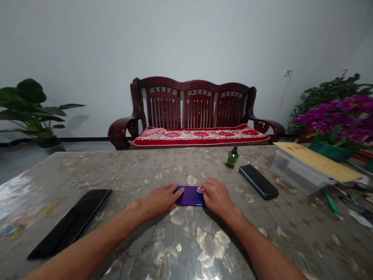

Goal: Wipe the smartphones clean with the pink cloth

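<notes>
A purple-blue, glossy flat object like a phone [190, 196] lies on the patterned table in front of me. My left hand [166, 196] rests at its left end, thumb over the top surface and fingers around the edge. My right hand [216, 196] is closed at the right end, pinching a small crumpled pink-and-white piece [200, 190] against the purple surface. The hand hides part of that piece.
A large black tablet-like object [71, 221] lies at left, near coloured bands [14, 230]. Right of centre are a green bottle [232, 157] and a black case [258, 181]. A clear plastic box [301, 171] and purple flowers [338, 120] stand at far right.
</notes>
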Tool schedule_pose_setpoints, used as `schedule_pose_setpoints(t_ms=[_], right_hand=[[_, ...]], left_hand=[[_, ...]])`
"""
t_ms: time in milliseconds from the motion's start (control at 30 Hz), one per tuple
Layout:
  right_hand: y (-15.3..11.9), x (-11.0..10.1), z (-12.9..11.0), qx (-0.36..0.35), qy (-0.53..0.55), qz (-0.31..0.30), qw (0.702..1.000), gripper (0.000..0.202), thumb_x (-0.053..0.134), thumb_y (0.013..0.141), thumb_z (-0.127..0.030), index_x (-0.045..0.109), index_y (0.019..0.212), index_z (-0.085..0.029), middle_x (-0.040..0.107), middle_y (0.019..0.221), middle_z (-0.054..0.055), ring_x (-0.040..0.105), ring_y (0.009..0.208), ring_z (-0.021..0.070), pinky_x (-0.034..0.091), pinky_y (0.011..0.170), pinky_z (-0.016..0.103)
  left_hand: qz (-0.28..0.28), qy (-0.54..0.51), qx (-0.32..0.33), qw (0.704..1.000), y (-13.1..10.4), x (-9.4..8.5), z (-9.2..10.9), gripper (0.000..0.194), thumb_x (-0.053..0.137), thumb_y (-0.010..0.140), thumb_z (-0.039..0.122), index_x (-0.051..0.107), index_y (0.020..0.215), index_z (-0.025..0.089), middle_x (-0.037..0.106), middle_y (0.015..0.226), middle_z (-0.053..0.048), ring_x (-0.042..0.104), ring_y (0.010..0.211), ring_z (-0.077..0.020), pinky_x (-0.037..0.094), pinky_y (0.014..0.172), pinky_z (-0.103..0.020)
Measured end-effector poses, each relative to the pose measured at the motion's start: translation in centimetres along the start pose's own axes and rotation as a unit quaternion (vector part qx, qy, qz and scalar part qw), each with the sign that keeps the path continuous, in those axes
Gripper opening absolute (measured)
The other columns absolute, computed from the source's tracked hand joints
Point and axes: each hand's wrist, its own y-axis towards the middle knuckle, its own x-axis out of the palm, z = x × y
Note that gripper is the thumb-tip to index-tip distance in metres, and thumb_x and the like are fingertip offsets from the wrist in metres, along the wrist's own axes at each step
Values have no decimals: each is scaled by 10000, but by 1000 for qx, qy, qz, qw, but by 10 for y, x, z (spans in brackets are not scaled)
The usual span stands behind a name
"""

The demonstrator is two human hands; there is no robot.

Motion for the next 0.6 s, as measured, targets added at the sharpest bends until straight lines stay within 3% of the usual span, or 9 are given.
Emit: schedule_pose_setpoints(t_ms=[100,233,400,600], right_hand=[[0,3,-1,-11,0,5,1000,195,537,946,-190,724,906,-228,684,954,49,601,922,195,405,793,277],[1,0,-2,25,14,6,1000,200,542,933,-190,737,914,-229,695,958,53,611,923,196,402,784,274],[0,-13,-1,3,65,-62,996,178,605,864,-189,767,868,-260,711,877,22,632,842,177,377,698,256],[6,-12,14,94,131,13,987,176,597,886,-245,773,897,-236,733,942,35,645,856,176,385,700,246]], left_hand=[[-7,27,21,999,1,-1,0,455,592,915,202,501,1360,216,623,1239,-166,652,1094,-318,540,923,-415],[-27,73,32,996,4,-2,0,476,603,901,205,498,1366,194,635,1176,-178,669,1032,-330,551,886,-425],[-43,114,45,992,7,-3,-2,531,591,912,224,456,1422,171,639,1213,-200,679,1042,-337,562,876,-419],[-42,91,34,994,13,-10,-3,437,523,938,227,514,1373,192,713,1088,-140,728,884,-299,579,772,-374]])
